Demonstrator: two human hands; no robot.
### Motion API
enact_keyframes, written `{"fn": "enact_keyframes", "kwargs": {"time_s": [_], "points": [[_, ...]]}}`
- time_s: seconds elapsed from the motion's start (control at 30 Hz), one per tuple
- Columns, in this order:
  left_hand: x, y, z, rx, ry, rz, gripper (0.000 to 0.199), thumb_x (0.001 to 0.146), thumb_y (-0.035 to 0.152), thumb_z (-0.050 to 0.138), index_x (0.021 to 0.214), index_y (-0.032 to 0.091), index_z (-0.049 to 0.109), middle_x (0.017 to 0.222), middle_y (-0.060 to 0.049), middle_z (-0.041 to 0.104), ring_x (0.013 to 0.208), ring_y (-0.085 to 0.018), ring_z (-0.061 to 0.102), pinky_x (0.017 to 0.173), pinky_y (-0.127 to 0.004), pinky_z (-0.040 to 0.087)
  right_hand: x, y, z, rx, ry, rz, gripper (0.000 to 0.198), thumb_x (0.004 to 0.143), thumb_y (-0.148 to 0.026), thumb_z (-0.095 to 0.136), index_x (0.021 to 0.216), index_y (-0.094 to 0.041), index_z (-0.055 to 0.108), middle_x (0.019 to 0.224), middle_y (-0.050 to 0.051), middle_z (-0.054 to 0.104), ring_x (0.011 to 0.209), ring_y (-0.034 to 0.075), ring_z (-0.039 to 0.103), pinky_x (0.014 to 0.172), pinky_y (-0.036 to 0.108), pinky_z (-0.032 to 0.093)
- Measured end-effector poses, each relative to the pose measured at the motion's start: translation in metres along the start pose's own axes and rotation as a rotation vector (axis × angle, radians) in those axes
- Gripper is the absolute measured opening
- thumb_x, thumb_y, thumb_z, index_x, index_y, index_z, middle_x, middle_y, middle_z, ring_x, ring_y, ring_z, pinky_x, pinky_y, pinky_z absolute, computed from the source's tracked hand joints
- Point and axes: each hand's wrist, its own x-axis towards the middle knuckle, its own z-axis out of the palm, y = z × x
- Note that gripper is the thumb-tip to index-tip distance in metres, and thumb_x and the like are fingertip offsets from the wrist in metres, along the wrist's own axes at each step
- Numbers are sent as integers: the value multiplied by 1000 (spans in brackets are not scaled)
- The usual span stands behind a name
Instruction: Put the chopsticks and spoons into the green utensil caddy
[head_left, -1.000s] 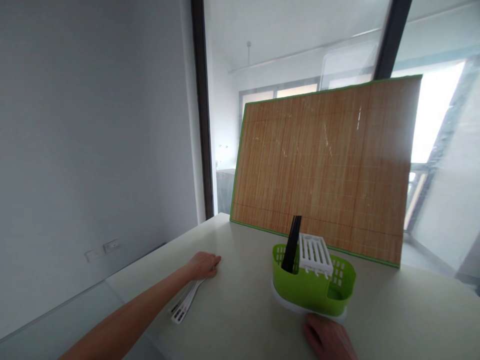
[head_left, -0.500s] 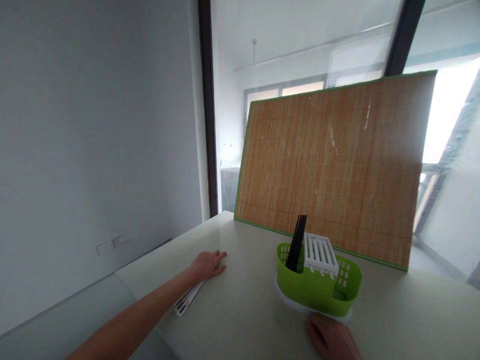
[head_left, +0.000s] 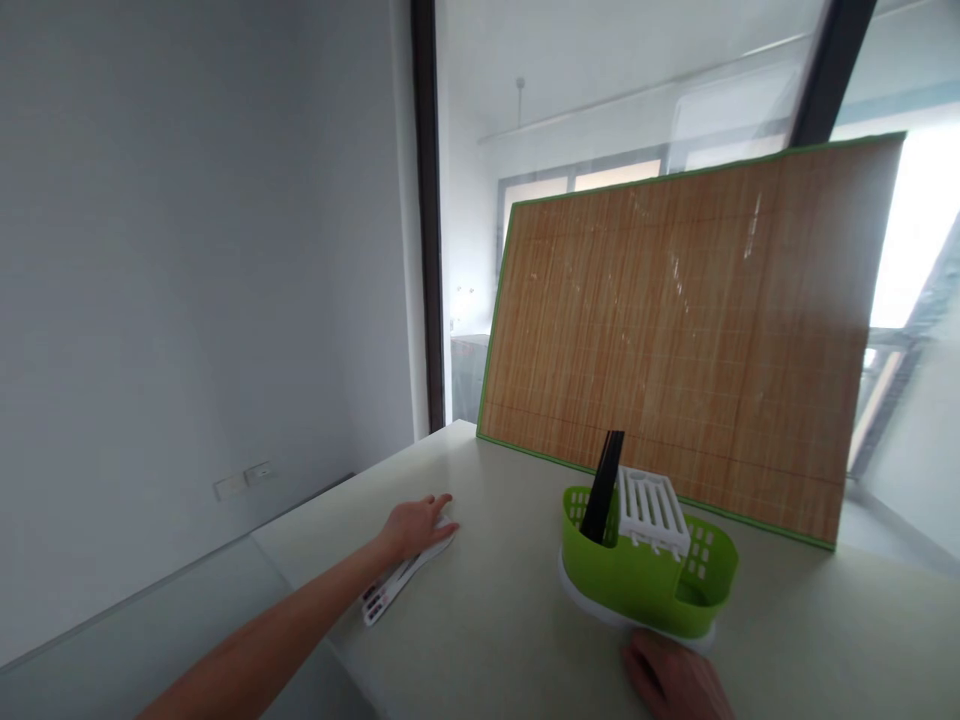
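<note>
My left hand (head_left: 414, 527) lies over a few white spoons (head_left: 435, 548) on the table, its fingers and thumb spread apart. The spoons' patterned handles (head_left: 380, 598) stick out below my wrist; the hand hides their middle part. To the right stands a green cutlery caddy (head_left: 630, 585) on a white base tray (head_left: 592, 606). Black chopsticks (head_left: 602, 485) lean in its left compartment, and a white slatted rack (head_left: 654, 508) covers its middle. My right hand (head_left: 679, 678), with fingers curled in, rests on the table against the tray's front edge.
A bamboo-patterned board (head_left: 675, 340) with green edging stands upright behind the caddy. The white table (head_left: 495, 620) has its left edge near the grey wall (head_left: 187, 250), which carries sockets (head_left: 246, 478). A glass partition with dark frames (head_left: 429, 220) is behind.
The view has turned slightly left. My left hand has shifted a little over the spoons, and their bowl ends now show beyond the thumb. My right hand stays by the caddy.
</note>
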Motion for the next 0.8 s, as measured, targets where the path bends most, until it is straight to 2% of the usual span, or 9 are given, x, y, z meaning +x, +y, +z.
{"fn": "enact_keyframes", "kwargs": {"time_s": [0.13, 0.33, 0.5, 0.63, 0.7, 0.8], "points": [[-2, -1, -2, -41, 35, -44, 56, 85, 60, 28, 129, 28, 39, 109, -8, 59, 87, -26, 61, 71, -33, 42, 1, 0, -2, 8, -27, -2, 27, 91, -30, 34, 73, -23, 53, 69, 1, 65, 62, 16, 62, 56, 23, 38], [-1, -9, -8, -121, 64, -163, 51, 87, 57, 28, 125, 27, 44, 111, -7, 59, 90, -24, 60, 72, -32, 41, 0, 0, 0, 11, -29, 8, 28, 92, -30, 32, 74, -22, 53, 70, 1, 64, 64, 17, 62, 58, 25, 38], [11, 0, -15, -245, 146, -130, 45, 87, 52, 32, 120, 26, 48, 105, -2, 62, 86, -20, 60, 70, -29, 41, 0, 2, 4, 27, -6, -3, 29, 91, -31, 33, 72, -22, 52, 67, 1, 63, 61, 17, 61, 56, 24, 37], [37, 42, -32, -474, 213, -45, 39, 85, 50, 38, 115, 29, 52, 99, 2, 64, 75, -15, 60, 69, -26, 41, 0, 3, 6, 22, 6, -5, 29, 91, -31, 33, 72, -22, 53, 67, 1, 64, 60, 16, 61, 56, 24, 37], [55, 73, -44, -636, 235, 12, 40, 83, 52, 41, 112, 27, 55, 95, 2, 65, 71, -14, 59, 68, -26, 42, 0, 3, 6, 14, 12, -1, 29, 91, -30, 33, 72, -22, 52, 68, 1, 64, 61, 17, 61, 57, 25, 38], [83, 127, -61, -884, 282, 113, 45, 79, 54, 48, 109, 22, 59, 92, -2, 66, 78, -16, 59, 71, -27, 44, 1, 2, 4, 2, -2, -6, 26, 90, -28, 35, 72, -22, 52, 69, 1, 65, 61, 16, 62, 56, 24, 38]]}}
